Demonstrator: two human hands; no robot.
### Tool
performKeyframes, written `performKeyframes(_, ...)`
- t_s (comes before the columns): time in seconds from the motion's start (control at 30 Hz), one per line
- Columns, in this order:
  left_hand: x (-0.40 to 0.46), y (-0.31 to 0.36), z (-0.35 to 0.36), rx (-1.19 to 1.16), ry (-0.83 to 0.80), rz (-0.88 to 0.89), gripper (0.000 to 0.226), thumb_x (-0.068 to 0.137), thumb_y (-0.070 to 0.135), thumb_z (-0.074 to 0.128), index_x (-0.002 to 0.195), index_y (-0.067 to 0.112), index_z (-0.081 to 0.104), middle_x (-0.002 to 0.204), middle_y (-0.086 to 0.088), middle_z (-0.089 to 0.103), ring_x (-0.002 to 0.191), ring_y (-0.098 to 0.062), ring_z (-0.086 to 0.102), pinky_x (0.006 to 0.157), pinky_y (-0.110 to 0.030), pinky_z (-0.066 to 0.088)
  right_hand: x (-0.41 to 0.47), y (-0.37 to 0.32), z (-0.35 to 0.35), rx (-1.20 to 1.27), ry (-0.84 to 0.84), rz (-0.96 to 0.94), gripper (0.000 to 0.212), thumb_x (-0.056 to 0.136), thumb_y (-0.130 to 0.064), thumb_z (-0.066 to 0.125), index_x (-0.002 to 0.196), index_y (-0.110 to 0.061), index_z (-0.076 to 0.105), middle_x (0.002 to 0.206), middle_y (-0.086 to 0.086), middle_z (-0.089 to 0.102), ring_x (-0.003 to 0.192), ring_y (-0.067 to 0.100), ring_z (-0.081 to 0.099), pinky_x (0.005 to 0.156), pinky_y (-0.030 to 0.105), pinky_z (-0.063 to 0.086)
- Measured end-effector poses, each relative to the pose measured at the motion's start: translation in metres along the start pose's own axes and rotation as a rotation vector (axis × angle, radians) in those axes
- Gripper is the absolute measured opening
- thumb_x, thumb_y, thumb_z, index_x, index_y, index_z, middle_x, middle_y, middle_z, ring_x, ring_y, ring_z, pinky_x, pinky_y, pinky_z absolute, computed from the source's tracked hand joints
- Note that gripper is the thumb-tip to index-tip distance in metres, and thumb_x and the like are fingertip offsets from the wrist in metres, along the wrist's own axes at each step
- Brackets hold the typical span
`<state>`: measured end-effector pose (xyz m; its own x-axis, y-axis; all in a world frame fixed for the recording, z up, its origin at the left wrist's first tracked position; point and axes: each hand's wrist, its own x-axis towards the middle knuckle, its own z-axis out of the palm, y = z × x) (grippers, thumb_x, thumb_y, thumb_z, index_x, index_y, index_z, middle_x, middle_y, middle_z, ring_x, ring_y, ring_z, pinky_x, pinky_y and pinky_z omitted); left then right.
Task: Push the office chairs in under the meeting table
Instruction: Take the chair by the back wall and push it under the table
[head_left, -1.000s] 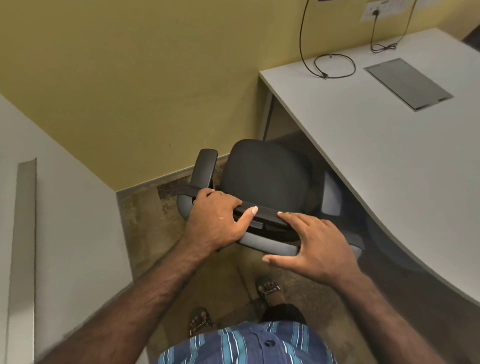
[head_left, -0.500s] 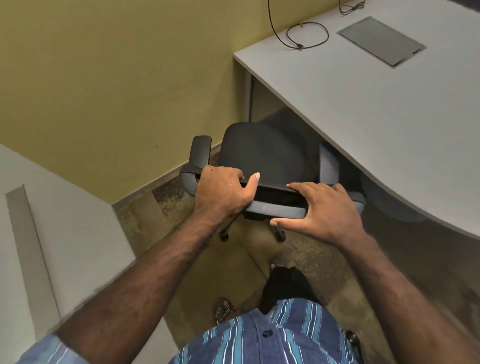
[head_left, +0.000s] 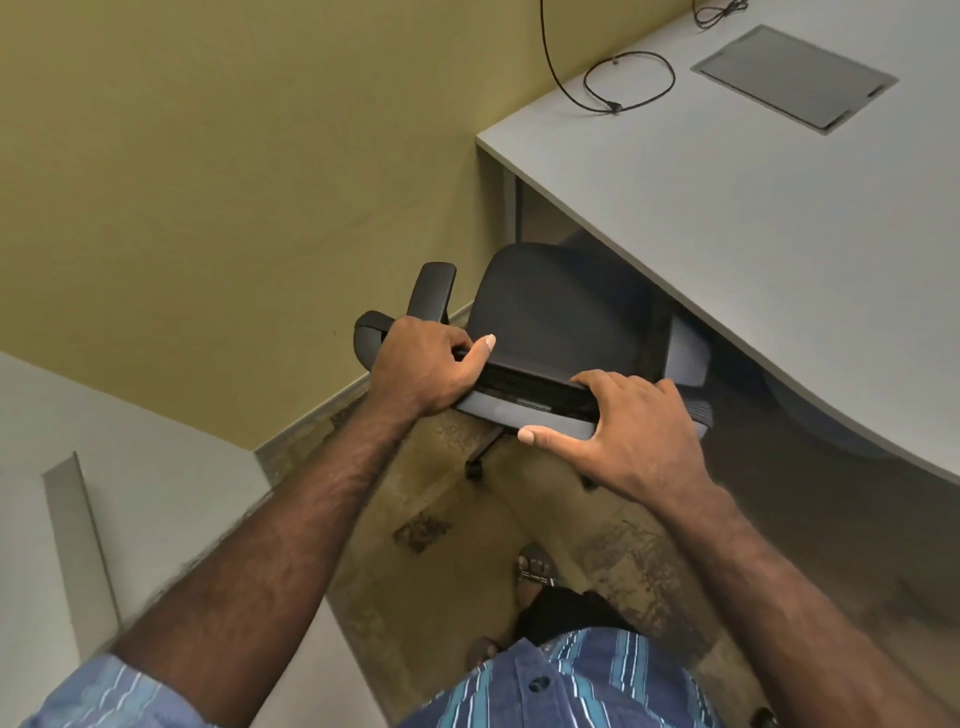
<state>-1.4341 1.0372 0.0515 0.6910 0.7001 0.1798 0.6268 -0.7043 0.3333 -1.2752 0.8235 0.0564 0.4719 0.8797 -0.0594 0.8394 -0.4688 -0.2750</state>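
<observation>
Office chair (head_left: 561, 312), dark seat with a grey backrest, sits right about the middle of the view, with its far right side tucked beneath the curved edge of the meeting table (head_left: 753, 234). The seat's right part is in the shadow under the tabletop, while the left armrest (head_left: 431, 288) sticks out in the open toward 11 o'clock from the seat. One caster (head_left: 474, 470) shows on the floor just below the backrest.

Both hands are on the top of the backrest (head_left: 524, 402). The left hand (head_left: 423, 366) is wrapped around the left end of it, fingers curled over the front and the thumb lying along the top rail pointing right. The right hand (head_left: 631, 434) clamps the right part, fingers hooked over the top edge and the thumb stretched out along the grey back face. The two hands sit near each other, not touching.

The table is light grey and fills the 1 to 3 o'clock area. On it there's a loop of black cable (head_left: 628, 80) at about 12 o'clock and a grey flap panel (head_left: 795, 75) set flush into the top at around 1 o'clock. Yellow wall (head_left: 234, 156) takes up the upper left. Patchy brown floor (head_left: 441, 561) below, with a sandalled foot (head_left: 535, 571) at 6 o'clock and a blue striped shirt (head_left: 561, 686) at the bottom edge. A second pale surface (head_left: 130, 493) sits at 8 o'clock.
</observation>
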Motion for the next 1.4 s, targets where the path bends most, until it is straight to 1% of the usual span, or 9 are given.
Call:
performKeyframes(0.23, 0.04, -0.019, -0.001, 0.014, -0.004, 0.061, 0.058, 0.101, 0.062, 0.051, 0.072, 0.02, 0.079, 0.044, 0.016, 0.042, 0.045, -0.007, 0.044, 0.051, -0.025, 0.022, 0.036, -0.006, -0.001, 0.05, 0.029, 0.098, 0.113, 0.071, -0.115, 0.022, 0.133, -0.033, 0.07, 0.1, -0.011, 0.078, 0.095, 0.013, 0.069, 0.1, 0.043, 0.048)
performKeyframes(0.47, 0.087, -0.048, 0.0, -0.019, -0.065, 0.128, 0.058, 0.102, 0.064, 0.048, 0.083, 0.023, 0.084, 0.055, 0.012, 0.062, 0.052, -0.009, 0.054, 0.054, -0.024, 0.033, 0.069, -0.03, 0.001, 0.097, 0.014, 0.2, 0.113, 0.072, -0.114, 0.021, 0.134, -0.033, 0.07, 0.108, -0.012, 0.079, 0.099, 0.014, 0.071, 0.103, 0.047, 0.054)
performKeyframes(0.57, 0.109, -0.063, 0.001, -0.018, -0.077, 0.189, 0.058, 0.1, 0.066, 0.047, 0.086, 0.025, 0.085, 0.059, 0.015, 0.064, 0.053, -0.007, 0.053, 0.056, -0.021, 0.033, 0.083, -0.043, 0.004, 0.149, 0.012, 0.279, 0.114, 0.071, -0.114, 0.023, 0.135, -0.034, 0.071, 0.112, -0.012, 0.079, 0.107, 0.018, 0.07, 0.096, 0.047, 0.061)
performKeyframes(0.8, 0.164, -0.093, 0.007, 0.01, -0.137, 0.298, 0.065, 0.098, 0.073, 0.038, 0.083, 0.029, 0.084, 0.056, 0.014, 0.062, 0.06, -0.009, 0.054, 0.082, -0.035, 0.047, 0.119, -0.083, 0.006, 0.093, 0.155, 0.46, 0.098, 0.081, -0.107, 0.03, 0.122, -0.032, 0.077, 0.093, -0.01, 0.079, 0.09, 0.017, 0.072, 0.094, 0.047, 0.06)
performKeyframes(1.0, 0.2, -0.11, 0.007, -0.034, -0.193, 0.377, 0.065, 0.098, 0.073, 0.038, 0.082, 0.029, 0.083, 0.056, 0.02, 0.054, 0.061, -0.005, 0.044, 0.089, -0.032, 0.042, 0.141, -0.117, 0.01, 0.11, 0.193, 0.584, 0.1, 0.079, -0.105, 0.032, 0.125, -0.03, 0.079, 0.102, -0.006, 0.082, 0.098, 0.024, 0.072, 0.093, 0.047, 0.06)
performKeyframes(1.13, 0.215, -0.107, 0.006, -0.073, -0.213, 0.422, 0.061, 0.098, 0.07, 0.044, 0.085, 0.026, 0.084, 0.06, 0.019, 0.056, 0.061, 0.002, 0.034, 0.087, -0.031, 0.037, 0.149, -0.125, 0.01, 0.069, 0.281, 0.625, 0.093, 0.086, -0.102, 0.033, 0.119, -0.03, 0.081, 0.088, -0.008, 0.079, 0.083, 0.019, 0.07, 0.084, 0.045, 0.062)
performKeyframes(1.23, 0.229, -0.107, 0.009, -0.096, -0.23, 0.425, 0.061, 0.098, 0.07, 0.046, 0.086, 0.025, 0.084, 0.067, 0.013, 0.068, 0.065, -0.002, 0.04, 0.085, -0.031, 0.04, 0.161, -0.123, 0.012, 0.02, 0.302, 0.632, 0.085, 0.09, -0.099, 0.034, 0.117, -0.033, 0.081, 0.089, -0.01, 0.079, 0.083, 0.016, 0.071, 0.087, 0.045, 0.06)
performKeyframes(1.33, 0.247, -0.107, 0.013, -0.098, -0.238, 0.429, 0.064, 0.097, 0.073, 0.044, 0.09, 0.025, 0.084, 0.07, 0.011, 0.072, 0.072, -0.007, 0.058, 0.087, -0.034, 0.054, 0.175, -0.119, 0.015, -0.021, 0.299, 0.63, 0.081, 0.094, -0.096, 0.031, 0.122, -0.037, 0.08, 0.098, -0.015, 0.08, 0.091, 0.015, 0.072, 0.096, 0.045, 0.055)
performKeyframes(1.4, 0.262, -0.102, 0.019, -0.109, -0.237, 0.442, 0.065, 0.097, 0.074, 0.043, 0.09, 0.025, 0.085, 0.07, 0.012, 0.072, 0.073, -0.008, 0.061, 0.087, -0.038, 0.058, 0.186, -0.112, 0.014, -0.033, 0.307, 0.63, 0.081, 0.095, -0.095, 0.03, 0.124, -0.038, 0.079, 0.104, -0.016, 0.08, 0.095, 0.014, 0.073, 0.096, 0.045, 0.055)
